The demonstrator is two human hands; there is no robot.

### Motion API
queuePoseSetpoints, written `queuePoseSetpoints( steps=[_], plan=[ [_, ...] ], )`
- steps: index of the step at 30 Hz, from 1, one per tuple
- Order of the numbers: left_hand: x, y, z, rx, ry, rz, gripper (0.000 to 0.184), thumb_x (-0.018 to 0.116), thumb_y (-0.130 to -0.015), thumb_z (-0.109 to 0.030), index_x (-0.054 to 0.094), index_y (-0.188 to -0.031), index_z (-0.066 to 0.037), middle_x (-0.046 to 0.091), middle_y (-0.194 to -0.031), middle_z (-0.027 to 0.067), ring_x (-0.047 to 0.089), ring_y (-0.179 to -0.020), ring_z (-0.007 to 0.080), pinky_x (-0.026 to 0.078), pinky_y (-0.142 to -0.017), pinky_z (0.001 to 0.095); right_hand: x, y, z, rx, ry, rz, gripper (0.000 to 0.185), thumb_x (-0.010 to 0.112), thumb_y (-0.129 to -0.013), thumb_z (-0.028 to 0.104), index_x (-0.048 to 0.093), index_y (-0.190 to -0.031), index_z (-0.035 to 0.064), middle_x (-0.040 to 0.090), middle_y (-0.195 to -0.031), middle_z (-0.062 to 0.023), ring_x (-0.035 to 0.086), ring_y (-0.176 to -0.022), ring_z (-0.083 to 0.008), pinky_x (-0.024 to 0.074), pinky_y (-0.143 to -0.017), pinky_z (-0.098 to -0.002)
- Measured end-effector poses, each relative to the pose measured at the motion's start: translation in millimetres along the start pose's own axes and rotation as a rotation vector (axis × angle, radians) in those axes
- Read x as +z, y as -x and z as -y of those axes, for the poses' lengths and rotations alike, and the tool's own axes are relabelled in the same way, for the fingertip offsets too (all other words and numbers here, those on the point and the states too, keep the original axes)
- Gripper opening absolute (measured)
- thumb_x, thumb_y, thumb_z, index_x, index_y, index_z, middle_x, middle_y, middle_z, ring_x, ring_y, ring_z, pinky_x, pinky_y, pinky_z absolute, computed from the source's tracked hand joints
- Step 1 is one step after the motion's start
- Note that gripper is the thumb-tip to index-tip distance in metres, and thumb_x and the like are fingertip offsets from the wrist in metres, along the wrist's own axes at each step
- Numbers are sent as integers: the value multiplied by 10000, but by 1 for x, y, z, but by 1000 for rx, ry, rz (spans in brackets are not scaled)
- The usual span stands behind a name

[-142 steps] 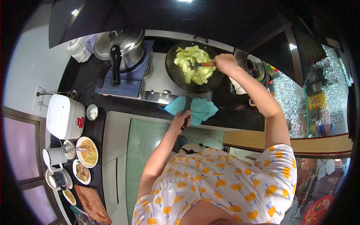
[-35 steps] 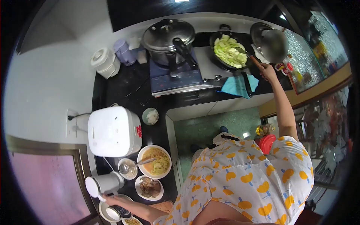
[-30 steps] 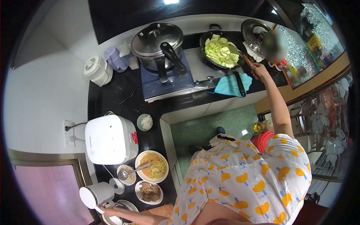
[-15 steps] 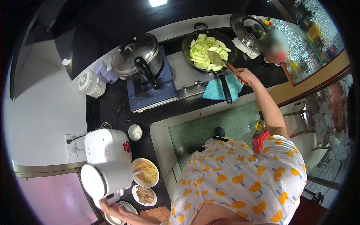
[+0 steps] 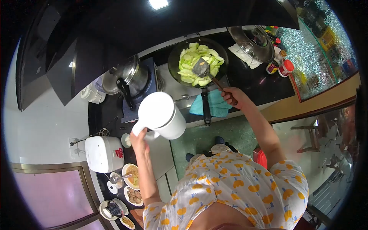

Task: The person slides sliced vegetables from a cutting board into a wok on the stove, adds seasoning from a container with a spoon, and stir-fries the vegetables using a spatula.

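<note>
My left hand (image 5: 140,142) is closed on the handle of a white pitcher (image 5: 172,124), held up over the counter's front edge beside the pressure cooker. My right hand (image 5: 234,97) grips the wooden handle of a spatula (image 5: 201,68). The spatula's metal blade rests among pale green vegetable slices (image 5: 193,57) in a dark wok (image 5: 174,63) on the stove. The wok's black handle (image 5: 206,107) points toward me over a folded turquoise cloth (image 5: 220,106).
A pressure cooker (image 5: 134,76) stands on the blue cooktop at the left. Below it are a white rice cooker (image 5: 102,154), a bowl of soup (image 5: 131,177) and a plate of meat (image 5: 134,196). A glass lid (image 5: 256,46) and red-lidded jars (image 5: 286,68) are right of the wok.
My left hand took the white pitcher from the left counter and has carried it up and rightward toward the stove. The spatula blade has shifted within the slices, my right hand still on its handle.
</note>
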State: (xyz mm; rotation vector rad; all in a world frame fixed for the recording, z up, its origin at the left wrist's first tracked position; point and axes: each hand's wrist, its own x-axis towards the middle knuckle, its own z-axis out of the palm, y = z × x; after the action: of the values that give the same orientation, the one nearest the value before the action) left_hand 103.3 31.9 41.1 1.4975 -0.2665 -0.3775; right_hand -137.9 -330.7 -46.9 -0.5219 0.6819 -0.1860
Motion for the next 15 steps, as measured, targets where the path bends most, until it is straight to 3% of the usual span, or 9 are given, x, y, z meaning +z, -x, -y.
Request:
queuePoseSetpoints(
  steps=[5,9,15],
  plan=[
    [78,-29,7,-58,-84,86,318,677,-727,-34,630,-1037,17,664,-978,67,620,-882,142,451,-808,263,-10,0,10,90,-109,139,167,439,-940,135,470,-1060,24,512,-777,-14,434,-571,-33,353,-433,-154],
    [119,-49,8,-48,-207,116,220,664,-741,-6,667,-960,18,671,-873,34,607,-758,94,465,-694,235,-24,-14,11,190,-246,276,143,442,-938,122,464,-1036,20,492,-793,-12,441,-589,-37,369,-442,-155],
    [139,-73,14,-72,-377,170,219,664,-730,-10,672,-948,7,673,-855,34,608,-721,91,473,-651,233,-24,-22,5,174,-267,209,134,434,-946,112,447,-1010,-5,498,-792,-38,453,-598,-51,379,-447,-159]
  ],
)
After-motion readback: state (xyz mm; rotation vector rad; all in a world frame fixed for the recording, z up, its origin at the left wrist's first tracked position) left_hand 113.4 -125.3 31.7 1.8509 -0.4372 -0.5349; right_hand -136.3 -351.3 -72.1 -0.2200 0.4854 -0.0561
